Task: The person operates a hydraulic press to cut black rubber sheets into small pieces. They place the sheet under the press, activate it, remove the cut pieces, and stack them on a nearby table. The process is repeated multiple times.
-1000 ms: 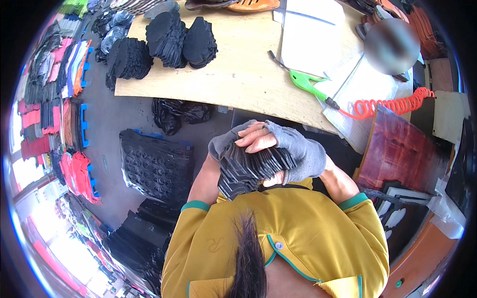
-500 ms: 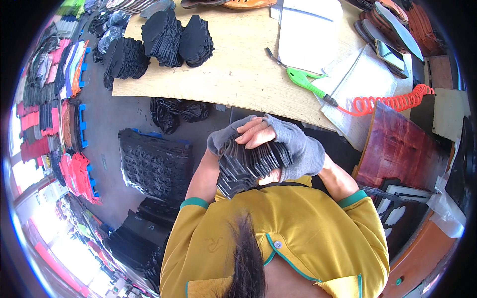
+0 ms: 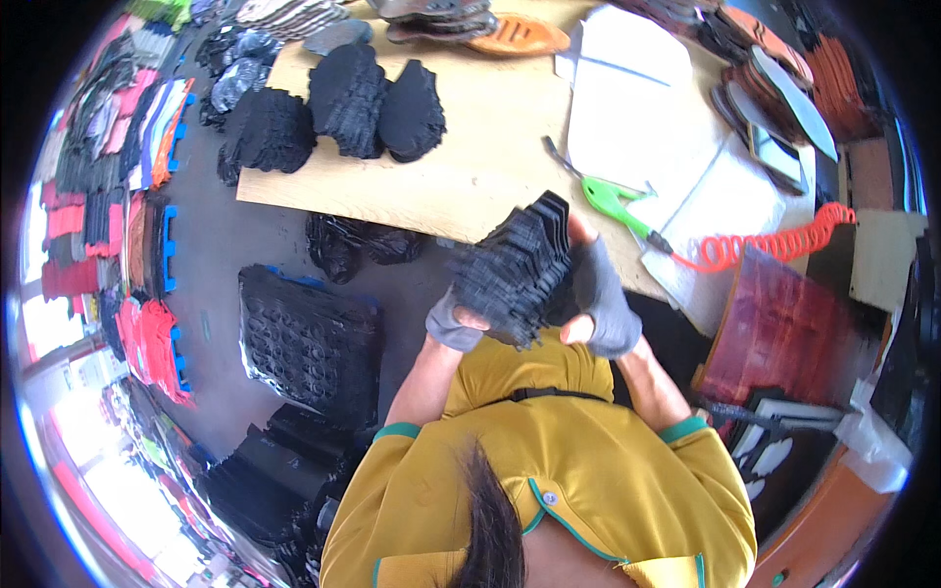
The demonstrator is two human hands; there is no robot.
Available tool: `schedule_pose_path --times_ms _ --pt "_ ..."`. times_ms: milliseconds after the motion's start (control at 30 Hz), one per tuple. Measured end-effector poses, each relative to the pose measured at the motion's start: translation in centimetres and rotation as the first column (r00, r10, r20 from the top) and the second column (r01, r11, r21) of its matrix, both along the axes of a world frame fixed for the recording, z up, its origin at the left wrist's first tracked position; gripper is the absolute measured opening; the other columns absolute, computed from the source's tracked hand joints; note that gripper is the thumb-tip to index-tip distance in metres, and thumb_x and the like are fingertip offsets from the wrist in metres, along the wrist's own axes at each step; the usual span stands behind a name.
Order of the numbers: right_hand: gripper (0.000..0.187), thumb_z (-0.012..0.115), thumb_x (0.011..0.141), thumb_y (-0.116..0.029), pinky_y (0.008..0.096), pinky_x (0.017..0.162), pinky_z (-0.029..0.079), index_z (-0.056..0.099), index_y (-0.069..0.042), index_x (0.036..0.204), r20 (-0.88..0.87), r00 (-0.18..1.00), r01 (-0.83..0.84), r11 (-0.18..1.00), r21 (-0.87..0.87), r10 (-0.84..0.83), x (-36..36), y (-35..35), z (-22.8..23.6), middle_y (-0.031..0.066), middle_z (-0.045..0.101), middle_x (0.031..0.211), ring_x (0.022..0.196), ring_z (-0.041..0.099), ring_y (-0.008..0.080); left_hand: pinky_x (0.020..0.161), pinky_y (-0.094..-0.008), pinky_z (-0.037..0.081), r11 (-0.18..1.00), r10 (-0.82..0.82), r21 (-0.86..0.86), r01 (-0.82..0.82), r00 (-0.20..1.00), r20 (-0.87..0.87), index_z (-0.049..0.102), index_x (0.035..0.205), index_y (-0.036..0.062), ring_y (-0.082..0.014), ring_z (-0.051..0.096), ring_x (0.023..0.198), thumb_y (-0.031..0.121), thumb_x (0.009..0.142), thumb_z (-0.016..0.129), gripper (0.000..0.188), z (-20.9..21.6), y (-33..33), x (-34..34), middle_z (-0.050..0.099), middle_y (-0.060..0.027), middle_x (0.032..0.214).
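Note:
A thick stack of thin black cut pieces (image 3: 515,267), with stepped, uneven edges, is held up in front of my body, off the table. My left hand (image 3: 457,319), in a grey fingerless glove, is closed on its lower left side; most of its fingers are hidden under the stack. My right hand (image 3: 610,304), gloved the same way, curves round the right end. Its fingertips are by the upper edge, and its thumb is by the lower edge. The stack is slightly blurred.
Three similar black stacks (image 3: 348,103) stand on the wooden table (image 3: 490,118) ahead. White papers (image 3: 627,98), a green air gun (image 3: 610,200) and its red coiled hose (image 3: 765,243) are to the right. A black plastic-wrapped bundle (image 3: 309,333) lies lower left. A reddish board (image 3: 774,318) leans at right.
Both hands have moved slightly apart. My right hand has come off the top of the stack to its right end. The stack has risen toward the table and turned.

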State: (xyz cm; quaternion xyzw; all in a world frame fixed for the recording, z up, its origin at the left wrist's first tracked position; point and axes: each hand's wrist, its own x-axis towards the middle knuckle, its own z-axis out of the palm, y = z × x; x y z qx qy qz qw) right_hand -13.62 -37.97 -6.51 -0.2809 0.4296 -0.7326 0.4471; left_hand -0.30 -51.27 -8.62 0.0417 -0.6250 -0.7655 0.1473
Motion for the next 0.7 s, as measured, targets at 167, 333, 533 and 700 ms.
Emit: schedule_pose_path --times_ms 167,333,533,700 --pt "0.125 0.095 0.059 -0.019 0.0385 0.112 0.032 0.014 -0.001 0.153 0.071 0.991 0.102 0.975 0.198 -0.118 2.0 -1.8 -3.0 0.0162 0.035 0.147 0.135 0.038 0.0268 0.110 -0.0349 0.040 0.799 0.177 0.558 -0.226 0.974 0.141 0.044 0.139 -0.0051 -0.0235 0.053 0.124 0.020 0.056 0.082 0.094 -1.6 -0.7 0.2 0.055 -0.0133 0.136" --pt "0.066 0.075 0.077 -0.006 0.0354 0.092 0.053 0.044 0.001 0.135 0.432 0.888 0.054 0.969 0.243 -0.157 0.3 -6.7 -3.9 0.0146 0.063 0.117 0.104 0.064 0.0265 0.098 -0.0329 0.048 0.747 0.346 0.488 -0.451 0.891 0.294 0.041 0.134 -0.0034 -0.0206 0.057 0.113 0.017 0.070 0.087 0.082 -1.1 -2.3 -0.7 0.056 -0.0136 0.125" --pt "0.058 0.073 0.078 -0.012 0.0341 0.094 0.050 0.052 0.003 0.130 0.363 0.928 0.012 0.981 0.193 -0.083 -2.4 -15.0 -3.1 0.0133 0.064 0.117 0.105 0.063 0.0245 0.099 -0.0340 0.044 0.575 0.587 0.496 -0.651 0.750 0.304 0.040 0.135 -0.0014 -0.0190 0.053 0.114 0.022 0.078 0.082 0.074 1.8 -7.3 -2.3 0.052 -0.0105 0.127" --pt "0.062 0.077 0.074 -0.018 0.0325 0.091 0.050 0.053 0.005 0.126 0.412 0.911 -0.052 0.986 0.161 -0.019 -4.0 -24.5 -3.4 0.0140 0.062 0.112 0.101 0.062 0.0235 0.100 -0.0345 0.043 0.492 0.726 0.332 -0.805 0.590 0.354 0.039 0.139 -0.0011 -0.0213 0.050 0.117 0.026 0.084 0.076 0.072 1.7 -14.6 -4.9 0.049 -0.0143 0.129"
